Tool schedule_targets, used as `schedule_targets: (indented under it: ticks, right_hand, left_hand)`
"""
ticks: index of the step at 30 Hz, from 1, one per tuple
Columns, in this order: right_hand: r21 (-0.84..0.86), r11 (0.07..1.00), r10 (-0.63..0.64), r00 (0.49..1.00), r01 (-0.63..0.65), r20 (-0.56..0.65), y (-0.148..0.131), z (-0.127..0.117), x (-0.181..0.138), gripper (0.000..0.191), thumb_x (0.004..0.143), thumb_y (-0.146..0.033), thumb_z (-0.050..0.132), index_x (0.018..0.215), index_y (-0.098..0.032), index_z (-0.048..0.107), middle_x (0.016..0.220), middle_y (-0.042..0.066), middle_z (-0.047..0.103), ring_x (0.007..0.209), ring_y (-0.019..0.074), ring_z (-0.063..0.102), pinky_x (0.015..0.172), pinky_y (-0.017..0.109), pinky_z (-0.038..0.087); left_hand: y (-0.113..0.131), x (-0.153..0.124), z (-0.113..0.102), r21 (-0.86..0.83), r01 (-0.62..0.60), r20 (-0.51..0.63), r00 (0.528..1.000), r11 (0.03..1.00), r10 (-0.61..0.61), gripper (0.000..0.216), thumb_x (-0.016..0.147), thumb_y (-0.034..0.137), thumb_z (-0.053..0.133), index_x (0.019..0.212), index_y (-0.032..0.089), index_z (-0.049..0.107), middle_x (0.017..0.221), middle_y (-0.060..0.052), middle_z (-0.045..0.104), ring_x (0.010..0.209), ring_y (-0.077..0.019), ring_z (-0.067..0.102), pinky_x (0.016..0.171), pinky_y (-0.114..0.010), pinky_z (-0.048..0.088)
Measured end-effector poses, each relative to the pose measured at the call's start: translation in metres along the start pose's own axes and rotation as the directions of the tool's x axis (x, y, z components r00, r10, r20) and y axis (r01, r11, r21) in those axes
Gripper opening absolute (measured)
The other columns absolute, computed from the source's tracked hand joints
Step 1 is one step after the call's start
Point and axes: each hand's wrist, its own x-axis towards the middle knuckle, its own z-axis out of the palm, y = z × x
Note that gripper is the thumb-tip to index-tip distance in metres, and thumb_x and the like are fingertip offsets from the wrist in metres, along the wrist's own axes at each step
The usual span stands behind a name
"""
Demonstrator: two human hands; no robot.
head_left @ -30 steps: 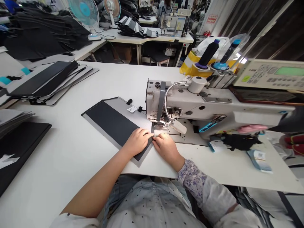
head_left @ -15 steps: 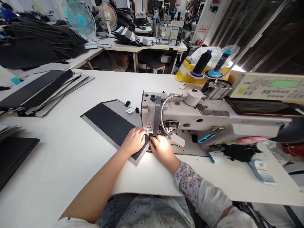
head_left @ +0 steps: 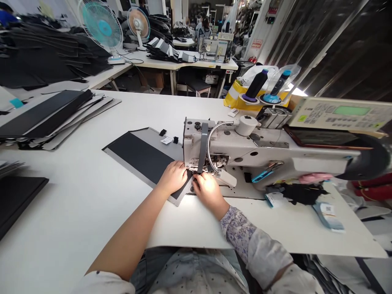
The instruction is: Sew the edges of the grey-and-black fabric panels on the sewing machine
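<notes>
Right now, a seated person is working at a white table (head_left: 76,216), the left hand (head_left: 174,177) lying half-open on a dark panel with a grey border (head_left: 137,153), that grip pressing down flat rather than closing on anything. The panel is lying flat, its near corner reaching in under the head of an industrial sewing machine (head_left: 232,149). The right hand (head_left: 208,194) is curled just beside that corner, its fingertips (head_left: 199,177) touching the panel's smooth edge; whether that grip is pinching the material, I cannot tell. The table's near edge is curving in around the person's waist. Behind the machine, two thread cones (head_left: 256,83) are standing on their holders in front of a yellow-and-white bag (head_left: 234,100), its contents hidden. Off to the left, a stack of similar panels (head_left: 45,112) is lying in overlapping layers, while black scraps (head_left: 301,194) are sitting to the right of the machine.
</notes>
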Motion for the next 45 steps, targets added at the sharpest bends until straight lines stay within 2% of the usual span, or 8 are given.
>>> schedule_targets:
  ticks: [14, 19, 22, 28, 32, 34, 39, 45]
  right_hand:
    - [-0.009, 0.998, -0.068, 0.989, 0.068, -0.133, 0.000, 0.003, 0.001, 0.020, 0.087, -0.021, 0.052, 0.099, -0.014, 0.066, 0.086, 0.010, 0.064, 0.084, 0.0225, 0.059, 0.079, 0.034, 0.047]
    - [-0.011, 0.998, -0.055, 0.986, 0.054, -0.157, -0.001, 0.003, 0.001, 0.018, 0.087, -0.022, 0.054, 0.096, -0.014, 0.067, 0.086, 0.010, 0.064, 0.083, 0.0221, 0.059, 0.079, 0.034, 0.046]
    - [-0.014, 1.000, -0.009, 0.988, 0.007, -0.151, -0.001, 0.004, 0.001, 0.016, 0.087, -0.023, 0.054, 0.092, -0.015, 0.068, 0.083, 0.009, 0.064, 0.082, 0.0215, 0.058, 0.079, 0.033, 0.046]
    - [-0.034, 0.989, 0.138, 0.984, -0.143, -0.116, -0.009, 0.001, 0.005, 0.019, 0.089, -0.028, 0.054, 0.090, -0.015, 0.068, 0.084, 0.009, 0.067, 0.085, 0.0215, 0.061, 0.081, 0.031, 0.046]
    - [-0.047, 0.956, 0.290, 0.957, -0.289, 0.009, -0.015, -0.003, 0.014, 0.019, 0.084, -0.034, 0.061, 0.083, -0.016, 0.067, 0.079, 0.009, 0.069, 0.078, 0.0217, 0.064, 0.071, 0.029, 0.047]
    - [-0.062, 0.944, 0.328, 0.942, -0.324, 0.074, -0.016, -0.003, 0.017, 0.016, 0.084, -0.030, 0.059, 0.078, -0.017, 0.066, 0.075, 0.008, 0.069, 0.071, 0.0203, 0.064, 0.065, 0.028, 0.046]
    - [-0.149, 0.966, 0.210, 0.978, -0.210, -0.014, -0.017, 0.006, 0.012, 0.019, 0.087, -0.016, 0.049, 0.085, -0.016, 0.068, 0.079, 0.008, 0.069, 0.072, 0.0185, 0.064, 0.065, 0.026, 0.045]
    - [-0.173, 0.977, 0.119, 0.993, -0.121, -0.027, -0.014, 0.014, 0.004, 0.024, 0.090, -0.018, 0.047, 0.078, -0.017, 0.068, 0.074, 0.008, 0.066, 0.070, 0.0178, 0.062, 0.065, 0.026, 0.045]
  left_hand:
    - [-0.001, -0.002, 0.003, -0.012, 0.021, -0.049, 0.999, 1.000, -0.021, 0.018, 0.085, 0.013, 0.048, 0.089, 0.017, 0.066, 0.092, -0.009, 0.064, 0.091, -0.0227, 0.059, 0.085, -0.037, 0.047]
    - [-0.002, -0.001, 0.010, -0.003, 0.133, -0.079, 0.988, 0.991, -0.133, 0.018, 0.085, 0.017, 0.048, 0.092, 0.017, 0.065, 0.098, -0.011, 0.064, 0.095, -0.0243, 0.059, 0.087, -0.037, 0.046]
    - [-0.005, 0.002, 0.012, 0.016, 0.204, -0.095, 0.975, 0.979, -0.202, 0.018, 0.084, 0.018, 0.048, 0.092, 0.017, 0.065, 0.097, -0.011, 0.064, 0.096, -0.0250, 0.059, 0.088, -0.038, 0.046]
    - [-0.004, -0.007, 0.003, 0.033, 0.175, -0.071, 0.983, 0.984, -0.172, 0.018, 0.085, 0.020, 0.049, 0.091, 0.017, 0.065, 0.092, -0.010, 0.065, 0.092, -0.0259, 0.059, 0.084, -0.039, 0.045]
    - [0.010, -0.030, -0.004, 0.052, 0.226, -0.087, 0.971, 0.973, -0.221, 0.019, 0.089, 0.023, 0.047, 0.096, 0.018, 0.064, 0.093, -0.010, 0.062, 0.093, -0.0261, 0.056, 0.083, -0.039, 0.044]
    - [0.018, -0.037, -0.006, 0.046, 0.202, -0.094, 0.976, 0.978, -0.197, 0.023, 0.091, 0.022, 0.044, 0.104, 0.020, 0.063, 0.097, -0.010, 0.061, 0.093, -0.0247, 0.055, 0.083, -0.038, 0.043]
    - [0.026, -0.034, -0.004, 0.032, -0.028, 0.004, 1.000, 0.999, 0.028, 0.033, 0.092, 0.021, 0.047, 0.120, 0.030, 0.060, 0.095, -0.005, 0.060, 0.089, -0.0216, 0.051, 0.083, -0.036, 0.042]
    - [0.022, -0.029, -0.006, 0.013, 0.007, 0.003, 1.000, 1.000, -0.007, 0.026, 0.090, 0.021, 0.050, 0.105, 0.029, 0.069, 0.091, -0.006, 0.061, 0.091, -0.0225, 0.051, 0.083, -0.038, 0.041]
